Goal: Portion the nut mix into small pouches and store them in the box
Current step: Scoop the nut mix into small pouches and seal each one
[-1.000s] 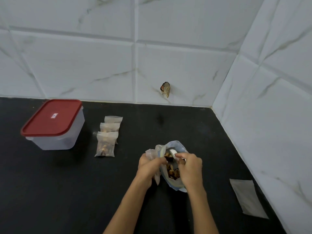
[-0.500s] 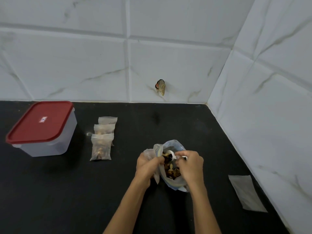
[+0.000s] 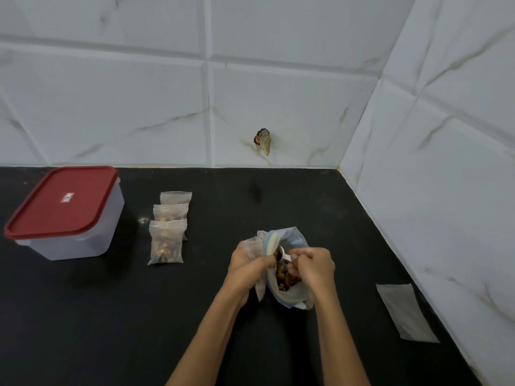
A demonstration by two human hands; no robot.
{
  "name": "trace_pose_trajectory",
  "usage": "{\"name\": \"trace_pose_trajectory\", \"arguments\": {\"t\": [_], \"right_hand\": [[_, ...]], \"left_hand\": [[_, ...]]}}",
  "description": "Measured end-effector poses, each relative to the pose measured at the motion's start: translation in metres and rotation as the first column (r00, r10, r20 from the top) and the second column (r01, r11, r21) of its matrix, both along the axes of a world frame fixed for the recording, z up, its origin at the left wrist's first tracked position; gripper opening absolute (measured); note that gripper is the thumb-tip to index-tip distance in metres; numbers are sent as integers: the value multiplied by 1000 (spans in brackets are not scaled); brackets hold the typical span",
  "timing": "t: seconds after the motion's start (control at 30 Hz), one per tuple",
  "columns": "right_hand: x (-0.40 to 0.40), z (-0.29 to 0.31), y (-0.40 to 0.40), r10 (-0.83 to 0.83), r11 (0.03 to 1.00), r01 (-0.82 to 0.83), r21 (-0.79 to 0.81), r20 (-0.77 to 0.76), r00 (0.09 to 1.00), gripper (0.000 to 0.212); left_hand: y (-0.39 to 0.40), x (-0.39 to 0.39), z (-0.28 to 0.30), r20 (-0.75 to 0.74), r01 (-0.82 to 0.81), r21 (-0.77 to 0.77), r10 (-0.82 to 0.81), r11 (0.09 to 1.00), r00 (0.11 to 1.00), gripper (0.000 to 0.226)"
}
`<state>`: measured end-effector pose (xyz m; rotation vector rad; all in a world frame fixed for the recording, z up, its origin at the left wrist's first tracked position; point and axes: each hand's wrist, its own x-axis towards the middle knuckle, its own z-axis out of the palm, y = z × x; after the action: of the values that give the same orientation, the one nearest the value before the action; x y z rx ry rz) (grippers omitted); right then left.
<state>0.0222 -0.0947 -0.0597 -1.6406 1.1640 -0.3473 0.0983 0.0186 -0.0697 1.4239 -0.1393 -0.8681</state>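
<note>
On the black counter (image 3: 83, 316), close to the near edge and a little right of the middle, stands the big clear bag of nut mix (image 3: 289, 274), its mouth open upward. Both hands are at it. The left hand (image 3: 245, 267) sits against the bag's left side, fingers curled round a small clear pouch (image 3: 252, 245) that it grips upright, the pouch's top poking above the knuckles and touching the bag's rim. The right hand (image 3: 313, 267) is over the bag's right side, fingers bent, pinching the handle of a small white spoon (image 3: 284, 254). The spoon's bowl points left toward the pouch and carries some dark nuts, just above the mix inside the bag. So the mix lies directly between the two hands and partly under the right one.

Further left, three filled pouches (image 3: 167, 232) lie in an overlapping row running from far to near, well apart from the hands. Left of them again stands the box (image 3: 75, 235), translucent, with its red lid (image 3: 61, 201) on. Off to the right, near the side wall, a flat empty pouch (image 3: 407, 313) lies on the counter. On the far tiled wall (image 3: 139, 93), just above the counter, something small and brownish (image 3: 263, 140) hangs; I cannot tell what it is.
</note>
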Motion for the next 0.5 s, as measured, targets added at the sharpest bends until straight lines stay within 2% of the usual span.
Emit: {"name": "trace_pose_trajectory", "arguments": {"t": [0.07, 0.1, 0.17, 0.23, 0.37, 0.5], "right_hand": [[-1, -2, -2, -117, 980, 108, 167, 46, 992, 19], [-2, -3, -4, -168, 958, 148, 245, 63, 984, 18], [-3, -2, -5, -250, 900, 188, 393, 114, 961, 16], [-4, 3, -5, -293, 851, 173, 495, 175, 940, 15], [-7, 9, -4, -296, 828, 144, 542, 203, 933, 14], [-11, 13, -4, -333, 817, 159, 554, 228, 915, 14]], "left_hand": [[-1, 0, 1, 1, 30, 8, -30, 1000, 1000, 74], [-1, 1, 1, 0, 38, 6, -38, 999, 999, 68], [1, 1, 4, 16, 36, 8, -36, 999, 999, 39], [3, 2, 4, 11, 34, 15, -35, 999, 999, 30], [3, 4, 3, 23, 51, 37, -51, 998, 998, 56], [4, 4, 2, 31, 22, 89, -25, 996, 999, 47]]}}
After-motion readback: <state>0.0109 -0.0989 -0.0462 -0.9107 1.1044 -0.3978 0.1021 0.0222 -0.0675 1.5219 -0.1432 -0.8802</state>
